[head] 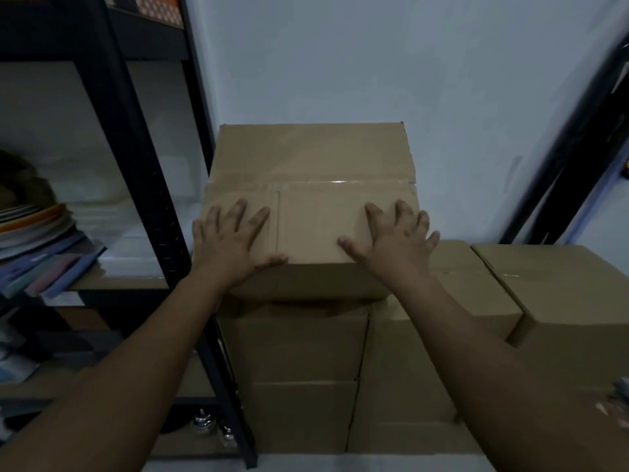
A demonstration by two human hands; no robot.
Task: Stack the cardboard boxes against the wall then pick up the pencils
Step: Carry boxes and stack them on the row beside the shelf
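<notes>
Cardboard box, brown, taped, tops stack; left hand and right hand flat, released. Push evenly, square to pale wall.

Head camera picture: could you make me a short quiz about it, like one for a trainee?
1. True or false: both hands lie flat, palms down, on the top box.
2. What stands directly left of the stacked boxes? A) black metal shelving B) a door C) a chair
3. Fill in: the flaps of the top box are sealed with clear ____.

Key
1. True: the left hand and right hand lie spread on its lid.
2. A: the black metal shelving.
3. Tape: the tape runs across the lid.
</notes>
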